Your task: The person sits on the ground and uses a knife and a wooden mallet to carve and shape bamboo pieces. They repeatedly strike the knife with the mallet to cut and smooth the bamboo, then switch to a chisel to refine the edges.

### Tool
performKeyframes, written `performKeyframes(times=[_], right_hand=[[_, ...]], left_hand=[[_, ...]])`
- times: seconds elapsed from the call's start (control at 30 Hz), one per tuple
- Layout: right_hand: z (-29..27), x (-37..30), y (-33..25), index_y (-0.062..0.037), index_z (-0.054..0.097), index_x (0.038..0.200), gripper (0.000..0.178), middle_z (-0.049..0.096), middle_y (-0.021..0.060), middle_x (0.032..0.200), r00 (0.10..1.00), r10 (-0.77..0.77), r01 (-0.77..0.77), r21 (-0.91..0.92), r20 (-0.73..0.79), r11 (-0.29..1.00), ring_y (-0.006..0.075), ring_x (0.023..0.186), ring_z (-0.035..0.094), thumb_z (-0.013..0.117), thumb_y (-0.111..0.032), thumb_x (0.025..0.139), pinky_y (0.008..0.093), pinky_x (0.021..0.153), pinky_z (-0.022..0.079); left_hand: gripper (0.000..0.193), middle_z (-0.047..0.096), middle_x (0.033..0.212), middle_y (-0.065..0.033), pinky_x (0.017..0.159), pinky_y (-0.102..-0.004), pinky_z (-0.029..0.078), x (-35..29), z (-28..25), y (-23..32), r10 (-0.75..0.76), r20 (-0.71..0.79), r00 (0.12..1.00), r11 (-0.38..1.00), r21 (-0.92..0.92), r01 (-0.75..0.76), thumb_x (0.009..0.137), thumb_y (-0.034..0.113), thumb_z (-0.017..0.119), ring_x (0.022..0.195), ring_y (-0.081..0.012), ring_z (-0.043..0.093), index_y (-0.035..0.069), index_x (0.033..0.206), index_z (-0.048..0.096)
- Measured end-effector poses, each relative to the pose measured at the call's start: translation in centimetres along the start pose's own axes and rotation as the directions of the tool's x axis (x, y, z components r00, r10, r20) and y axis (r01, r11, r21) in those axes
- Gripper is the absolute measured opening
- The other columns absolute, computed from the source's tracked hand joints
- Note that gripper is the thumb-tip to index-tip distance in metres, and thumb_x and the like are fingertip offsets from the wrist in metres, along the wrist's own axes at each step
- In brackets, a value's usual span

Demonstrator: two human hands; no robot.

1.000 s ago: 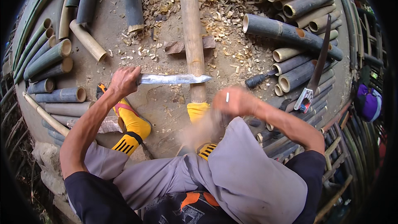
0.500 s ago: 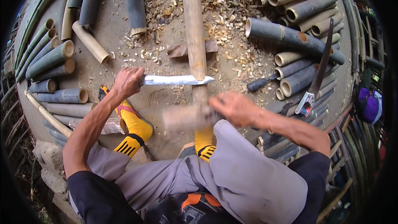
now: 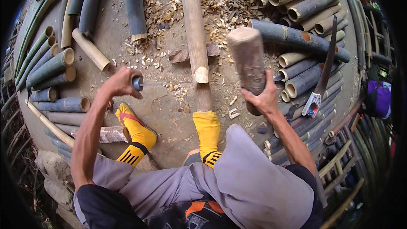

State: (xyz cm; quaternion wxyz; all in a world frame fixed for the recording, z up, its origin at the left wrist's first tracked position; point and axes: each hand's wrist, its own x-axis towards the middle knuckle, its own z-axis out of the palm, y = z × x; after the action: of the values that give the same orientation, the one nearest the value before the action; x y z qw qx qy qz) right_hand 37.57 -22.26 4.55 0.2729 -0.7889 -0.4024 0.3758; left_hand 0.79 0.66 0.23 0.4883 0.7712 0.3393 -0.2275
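Observation:
My left hand (image 3: 121,82) is closed on the handle of a long knife (image 3: 137,83). The blade is edge-on and shows only as a thin line reaching toward the near end of a pale bamboo pole (image 3: 196,34). That end bears a light, freshly cut face, and I cannot tell whether the blade touches it. Under the pole lies a reddish-brown block (image 3: 180,55). Off to the right, my right hand (image 3: 263,98) grips a thick wooden mallet (image 3: 246,57) by its narrower lower end, head up and slightly blurred. My foot in a yellow sock (image 3: 207,127) stands just below the pole.
Cut bamboo tubes (image 3: 50,67) are stacked at the left, and more bamboo tubes (image 3: 296,38) at the right. A hand saw (image 3: 324,76) rests on the right stack. Wood chips (image 3: 169,4) litter the ground ahead. A purple bag (image 3: 378,99) sits far right.
My right hand has swung the mallet up and to the right, from low beside the pole. My left hand has turned the knife from showing its flat side to edge-on.

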Motion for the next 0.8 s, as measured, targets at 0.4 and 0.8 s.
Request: performKeyframes(times=[0.4, 0.8], right_hand=[[-0.1, -2.7, 2.1, 0.0038, 0.038, 0.132, 0.087, 0.055, 0.0165, 0.118, 0.989, 0.065, -0.053, 0.092, -0.134, 0.994, 0.0225, 0.106, 0.054, 0.08, -0.028, 0.063, 0.0331, 0.096, 0.04], [0.0, -2.5, 1.2, 0.0034, 0.026, 0.142, 0.101, 0.047, 0.0187, 0.132, 0.997, 0.067, -0.064, 0.084, -0.028, 0.994, 0.0247, 0.119, 0.048, 0.082, -0.025, 0.062, 0.0344, 0.103, 0.035]], left_hand=[[0.024, 0.055, 0.07, -0.0001, 0.061, -0.0276, 0.043, 0.9, -1.9, -0.9, 0.06, -0.534, 0.844, 0.963, -0.191, -0.19, 0.069, 0.012, 0.073, 0.067, -0.0111, 0.052, 0.004, 0.087, 0.058], [0.027, 0.061, 0.064, -0.0198, 0.065, -0.044, 0.05, 1.8, 1.8, -0.7, -0.131, -0.18, 0.975, 0.969, 0.183, 0.164, 0.062, 0.024, 0.065, 0.066, -0.0371, 0.063, 0.001, 0.076, 0.063]])
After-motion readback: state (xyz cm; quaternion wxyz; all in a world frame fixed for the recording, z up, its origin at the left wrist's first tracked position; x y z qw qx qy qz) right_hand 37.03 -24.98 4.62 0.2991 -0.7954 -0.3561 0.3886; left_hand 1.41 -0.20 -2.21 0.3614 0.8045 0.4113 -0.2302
